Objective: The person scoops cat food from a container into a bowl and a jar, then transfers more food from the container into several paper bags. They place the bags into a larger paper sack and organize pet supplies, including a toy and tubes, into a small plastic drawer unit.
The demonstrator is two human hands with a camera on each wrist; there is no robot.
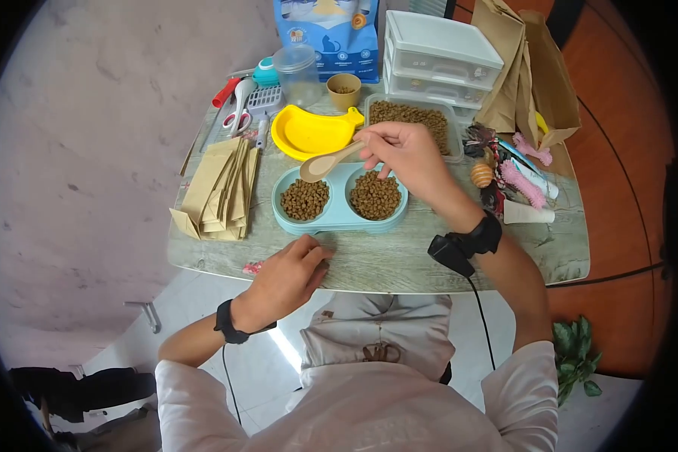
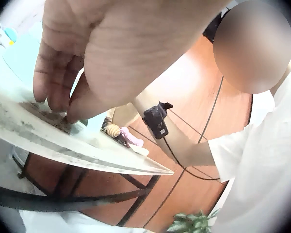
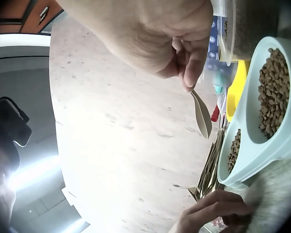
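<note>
The person's right hand (image 1: pixel 410 157) pinches the handle of a pale wooden spoon (image 1: pixel 320 166) between thumb and fingers, its scoop above the far edge of the left well of a light-blue, two-well plastic feeding bowl (image 1: pixel 339 221). Small brown kibble (image 1: pixel 305 199) lies in both wells. The left hand (image 1: pixel 286 271), fingers loosely bent and holding nothing, rests at the near edge of the grey wood-grain table (image 1: pixel 414 265), just short of the feeding bowl. The step in hand looks like portioning kibble by spoon, probably well along (the scoop itself appears bare). The next move seems to call for either a fresh scoop from the clear rectangular plastic tub (image 1: pixel 457 143) beyond the right hand, carried level, or laying the spoon aside clear of the filled wells.
</note>
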